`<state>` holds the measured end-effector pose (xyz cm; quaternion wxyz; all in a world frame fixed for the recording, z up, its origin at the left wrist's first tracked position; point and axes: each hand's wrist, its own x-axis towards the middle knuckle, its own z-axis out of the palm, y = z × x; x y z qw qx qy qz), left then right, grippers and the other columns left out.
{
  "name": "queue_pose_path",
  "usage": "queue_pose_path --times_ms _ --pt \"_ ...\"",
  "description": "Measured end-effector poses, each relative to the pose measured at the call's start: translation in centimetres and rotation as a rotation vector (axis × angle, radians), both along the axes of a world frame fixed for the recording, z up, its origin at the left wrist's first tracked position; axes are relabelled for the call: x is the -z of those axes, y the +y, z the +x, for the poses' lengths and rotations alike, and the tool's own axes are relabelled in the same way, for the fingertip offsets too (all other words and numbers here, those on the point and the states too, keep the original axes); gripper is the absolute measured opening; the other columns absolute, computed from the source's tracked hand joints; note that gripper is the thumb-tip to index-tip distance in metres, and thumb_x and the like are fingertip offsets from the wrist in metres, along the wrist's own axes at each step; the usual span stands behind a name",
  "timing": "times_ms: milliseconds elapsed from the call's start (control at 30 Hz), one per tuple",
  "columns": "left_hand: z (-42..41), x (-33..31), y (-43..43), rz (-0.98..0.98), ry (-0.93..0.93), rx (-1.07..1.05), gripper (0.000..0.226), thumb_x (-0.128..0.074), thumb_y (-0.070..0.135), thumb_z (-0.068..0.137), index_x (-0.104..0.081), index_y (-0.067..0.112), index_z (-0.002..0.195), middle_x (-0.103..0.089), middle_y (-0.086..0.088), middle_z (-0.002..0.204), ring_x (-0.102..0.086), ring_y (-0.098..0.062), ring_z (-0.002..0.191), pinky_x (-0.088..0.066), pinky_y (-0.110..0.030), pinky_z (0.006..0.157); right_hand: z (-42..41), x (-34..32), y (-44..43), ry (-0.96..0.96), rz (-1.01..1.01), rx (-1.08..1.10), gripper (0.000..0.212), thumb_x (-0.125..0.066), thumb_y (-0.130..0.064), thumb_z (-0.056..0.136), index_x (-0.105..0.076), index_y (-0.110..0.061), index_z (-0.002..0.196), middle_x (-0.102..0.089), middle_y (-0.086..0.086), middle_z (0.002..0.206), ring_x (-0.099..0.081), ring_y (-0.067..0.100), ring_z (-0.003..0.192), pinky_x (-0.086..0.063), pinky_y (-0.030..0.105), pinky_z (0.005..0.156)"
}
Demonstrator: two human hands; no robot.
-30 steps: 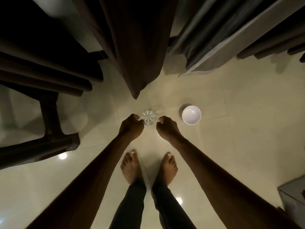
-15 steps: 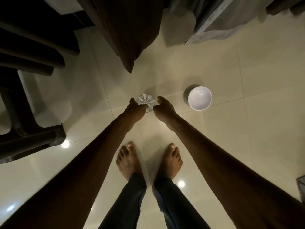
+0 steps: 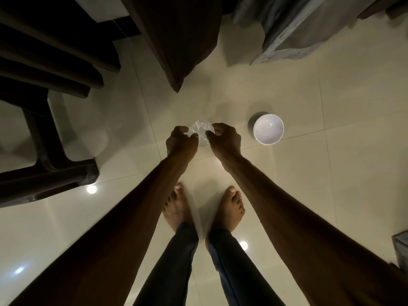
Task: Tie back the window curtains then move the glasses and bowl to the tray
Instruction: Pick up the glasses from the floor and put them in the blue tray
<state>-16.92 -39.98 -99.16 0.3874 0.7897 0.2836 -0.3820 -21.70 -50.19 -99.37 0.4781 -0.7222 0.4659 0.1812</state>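
A clear cut glass stands on the pale tiled floor in front of my bare feet. My left hand grips its left side with curled fingers, and my right hand grips its right side the same way. A white bowl sits on the floor a short way to the right of the glass, apart from both hands. A dark brown curtain hangs down above the glass, and a grey curtain hangs at the upper right. No tray is in view.
A dark plastic chair stands at the left, its leg near my left arm. The corner of a box-like object shows at the right edge. Ceiling lights reflect off the glossy tiles.
Both hands have closed in from either side of the glass and now hold it. The view has tilted down, so the curtains sit higher in the frame.
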Motion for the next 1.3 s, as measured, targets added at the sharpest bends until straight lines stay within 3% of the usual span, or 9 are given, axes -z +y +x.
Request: queue_pose_path --times_ms 100,200,300,433,600,767,967,1167,1300 --pt "-0.2 -3.1 0.2 0.039 -0.109 0.035 0.037 -0.080 0.024 0.085 -0.061 0.020 0.116 -0.069 0.000 0.097 -0.073 -0.023 0.087 -0.063 -0.039 0.079 0.2 -2.9 0.1 -0.063 -0.090 0.001 0.024 -0.073 -0.025 0.087 -0.077 -0.018 0.110 -0.078 -0.003 0.108 -0.070 0.013 0.102 -0.048 0.022 0.082" --pt "-0.3 -7.0 0.2 0.047 -0.184 -0.006 0.027 -0.080 0.014 0.083 -0.062 0.021 0.102 -0.066 0.008 0.073 -0.074 -0.019 0.064 -0.064 -0.039 0.065 0.6 -6.9 0.0 -0.129 -0.162 0.004 0.024 -0.072 -0.017 0.086 -0.078 -0.022 0.109 -0.078 -0.006 0.108 -0.072 0.011 0.101 -0.049 0.021 0.085" --pt "-0.5 -11.6 0.3 0.068 -0.246 -0.002 0.025 -0.076 0.008 0.082 -0.063 0.025 0.095 -0.066 0.010 0.069 -0.071 -0.013 0.052 -0.063 -0.034 0.056 0.3 -11.3 -0.3 -0.211 -0.183 -0.016 0.029 -0.066 -0.005 0.081 -0.080 -0.020 0.101 -0.080 -0.004 0.096 -0.074 0.015 0.086 -0.059 0.028 0.080" --pt "-1.1 -18.5 0.3 0.071 -0.274 0.016 0.021 -0.077 0.013 0.081 -0.069 0.023 0.098 -0.074 0.003 0.078 -0.074 -0.019 0.064 -0.064 -0.039 0.067 -0.8 -18.1 -0.9 -0.280 -0.173 -0.072 0.029 -0.070 -0.007 0.082 -0.080 -0.018 0.107 -0.080 -0.002 0.099 -0.074 0.014 0.079 -0.060 0.031 0.077" --pt "-2.7 -29.7 0.6 0.036 -0.318 0.030 0.020 -0.078 0.018 0.081 -0.072 0.018 0.101 -0.078 -0.005 0.086 -0.075 -0.023 0.073 -0.063 -0.037 0.073 -2.8 -28.6 -0.8 -0.333 -0.216 -0.119 0.030 -0.074 -0.014 0.088 -0.075 -0.012 0.118 -0.077 0.004 0.113 -0.073 0.016 0.091 -0.052 0.016 0.082" --pt "-4.5 -41.2 1.6 0.032 -0.370 0.043 0.020 -0.075 0.019 0.083 -0.073 0.018 0.103 -0.079 -0.004 0.089 -0.075 -0.019 0.073 -0.063 -0.034 0.070 -4.4 -39.3 0.3 -0.349 -0.146 -0.066 0.029 -0.074 -0.014 0.089 -0.075 -0.012 0.117 -0.077 0.004 0.111 -0.072 0.019 0.095 -0.060 0.041 0.089" --pt "-6.4 -53.4 4.1 0.059 -0.427 -0.082 0.023 -0.068 0.015 0.084 -0.074 0.018 0.106 -0.078 -0.005 0.087 -0.072 -0.020 0.073 -0.058 -0.026 0.067 -5.0 -50.6 3.6 -0.369 -0.039 -0.011 0.030 -0.070 -0.016 0.090 -0.073 -0.018 0.120 -0.073 0.002 0.115 -0.072 0.023 0.096 -0.064 0.044 0.076" --pt "-8.2 -60.0 8.9 0.074 -0.519 -0.126 0.020 -0.065 0.018 0.093 -0.075 0.010 0.107 -0.077 -0.007 0.101 -0.071 -0.023 0.092 -0.058 -0.033 0.088 -5.8 -57.5 8.4 -0.429 0.030 -0.013 0.030 -0.072 -0.012 0.091 -0.073 -0.015 0.121 -0.072 -0.002 0.116 -0.072 0.023 0.099 -0.064 0.047 0.078" --pt "-9.4 -61.7 12.4 0.029 -0.587 -0.257 0.015 -0.069 0.015 0.091 -0.077 0.010 0.103 -0.077 -0.004 0.093 -0.073 -0.022 0.088 -0.058 -0.027 0.077 -5.9 -60.1 12.0 -0.426 0.040 -0.061 0.033 -0.072 -0.011 0.092 -0.072 -0.012 0.125 -0.073 0.005 0.122 -0.074 0.026 0.093 -0.065 0.042 0.072"
